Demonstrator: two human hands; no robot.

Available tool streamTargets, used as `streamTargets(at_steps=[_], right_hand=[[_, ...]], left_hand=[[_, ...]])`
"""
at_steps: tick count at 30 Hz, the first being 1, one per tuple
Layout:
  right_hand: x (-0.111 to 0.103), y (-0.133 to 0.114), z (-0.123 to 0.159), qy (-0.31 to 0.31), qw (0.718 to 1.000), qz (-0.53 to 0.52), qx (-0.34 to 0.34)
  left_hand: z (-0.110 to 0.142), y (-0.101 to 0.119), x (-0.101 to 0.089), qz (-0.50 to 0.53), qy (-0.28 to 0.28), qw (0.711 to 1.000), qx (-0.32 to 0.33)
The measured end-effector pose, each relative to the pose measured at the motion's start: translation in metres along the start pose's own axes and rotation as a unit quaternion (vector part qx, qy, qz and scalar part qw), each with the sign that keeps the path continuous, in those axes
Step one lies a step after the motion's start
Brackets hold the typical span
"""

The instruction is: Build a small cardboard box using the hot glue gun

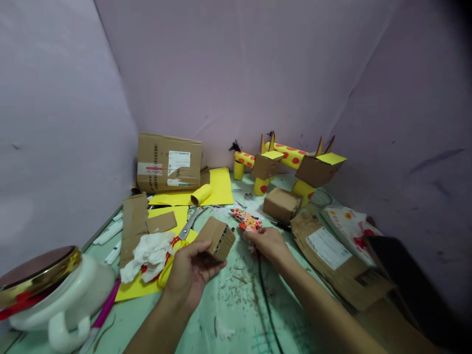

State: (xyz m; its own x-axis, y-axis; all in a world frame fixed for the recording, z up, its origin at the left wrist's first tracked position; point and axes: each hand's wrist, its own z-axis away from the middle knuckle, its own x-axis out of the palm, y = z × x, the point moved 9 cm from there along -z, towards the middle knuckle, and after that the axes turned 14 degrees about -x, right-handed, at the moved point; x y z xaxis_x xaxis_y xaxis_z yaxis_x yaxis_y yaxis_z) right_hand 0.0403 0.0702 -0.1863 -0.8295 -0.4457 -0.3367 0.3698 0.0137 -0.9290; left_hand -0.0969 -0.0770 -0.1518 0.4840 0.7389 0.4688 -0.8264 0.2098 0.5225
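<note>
My left hand (188, 273) is closed around a small brown cardboard box (216, 238), whose corrugated edge faces right. In my right hand (269, 243) is a corded tool with a red, white and orange floral pattern, which looks like a glue gun (248, 220). A black cord (266, 295) trails from under that hand towards the front edge. The box and the tool are apart. Left of the box lie scissors (188, 227) with red and yellow handles, partly covered by crumpled white tissue (149, 253).
Two spotted yellow cardboard animals (267, 167) (317, 169) stand at the back right, beside another small box (282, 204). A large carton (169, 162), yellow sheets (221, 187) and a yellow tube (201, 194) are at the back left. A white pot (70, 290) stands front left; flattened cardboard (332, 260) lies right.
</note>
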Motion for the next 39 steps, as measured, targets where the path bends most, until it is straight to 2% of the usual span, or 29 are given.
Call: streamTargets(at_steps=[3, 6, 8, 10, 11, 13, 16, 18, 26, 31, 39], right_hand=[[-0.002, -0.004, 0.01, 0.006, 0.986, -0.164, -0.008], [-0.008, -0.027, 0.028, 0.025, 0.953, -0.297, -0.055], [-0.018, -0.041, 0.043, 0.043, 0.931, -0.351, -0.092], [-0.028, -0.045, 0.059, 0.052, 0.916, -0.382, -0.112], [-0.027, -0.043, 0.066, 0.024, 0.913, -0.393, -0.107], [-0.022, -0.028, 0.08, -0.047, 0.932, -0.351, -0.072], [-0.035, -0.004, 0.091, -0.037, 0.966, -0.241, -0.09], [-0.04, 0.006, 0.096, -0.032, 0.976, -0.189, -0.102], [-0.034, 0.009, 0.111, -0.065, 0.982, -0.132, -0.122], [-0.026, 0.008, 0.118, -0.07, 0.981, -0.123, -0.129], [-0.03, 0.017, 0.12, -0.054, 0.985, -0.089, -0.136]], left_hand=[[0.003, 0.004, 0.001, 0.001, -0.007, 1.0, 0.009], [0.005, 0.008, -0.001, 0.001, -0.003, 1.0, 0.021], [0.005, 0.008, -0.002, -0.004, 0.0, 1.0, 0.022], [0.003, 0.007, -0.002, -0.012, 0.0, 1.0, 0.019], [0.001, 0.006, -0.002, -0.016, 0.001, 1.0, 0.017], [-0.001, 0.002, -0.002, -0.025, 0.001, 1.0, 0.011], [-0.003, -0.003, -0.001, -0.045, 0.0, 0.999, 0.005], [-0.003, -0.004, -0.001, -0.058, 0.001, 0.998, 0.01], [-0.007, 0.004, -0.005, -0.086, 0.008, 0.994, 0.062], [-0.01, 0.002, -0.005, -0.103, -0.003, 0.992, 0.067], [-0.005, 0.0, 0.001, -0.12, -0.001, 0.99, 0.067]])
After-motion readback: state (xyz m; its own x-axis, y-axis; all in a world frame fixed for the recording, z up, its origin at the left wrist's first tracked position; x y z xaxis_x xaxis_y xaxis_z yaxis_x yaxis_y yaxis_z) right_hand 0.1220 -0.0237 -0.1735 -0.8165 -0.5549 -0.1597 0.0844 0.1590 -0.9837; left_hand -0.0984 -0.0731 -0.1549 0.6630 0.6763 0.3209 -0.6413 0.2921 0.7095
